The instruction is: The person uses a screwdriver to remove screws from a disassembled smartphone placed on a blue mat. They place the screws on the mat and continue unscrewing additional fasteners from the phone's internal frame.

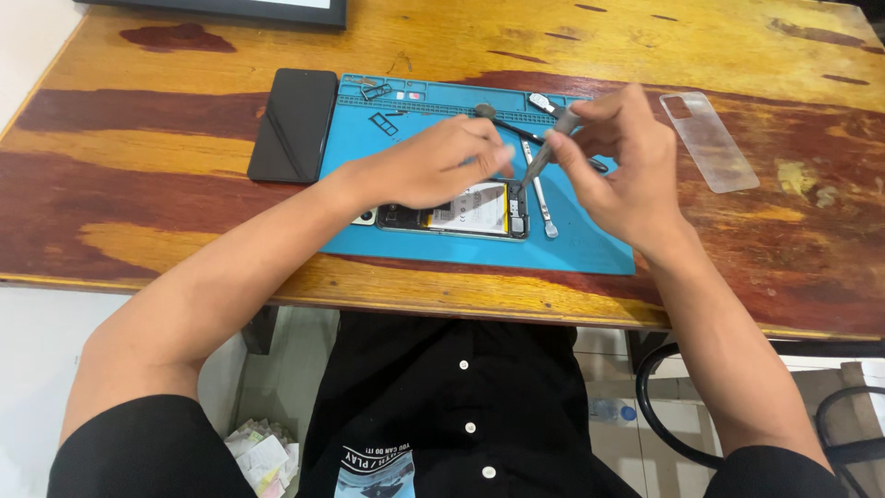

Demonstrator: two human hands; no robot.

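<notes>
Near the front edge of the wooden table lies one blue work mat, and on its near part sits one opened phone with its back off, so the battery and small parts inside show. One left hand rests on top of the opened phone, fingers flat, pressing down on it and gripping nothing else. One right hand is just right of it, and its fingers are pinched tight around one thin screwdriver whose tip points down at the right end of the opened phone. Beside that tip, one flat metal tool lies on the mat. Farther back, the mat has a row of little trays along its far edge; a few tiny parts sit in and near them, too small to count or name. One dark tool lies across that far part, half hidden by the hands. Left of the mat, one black phone lies flat on the wood. Right of the mat, well apart, lies one clear phone case.
</notes>
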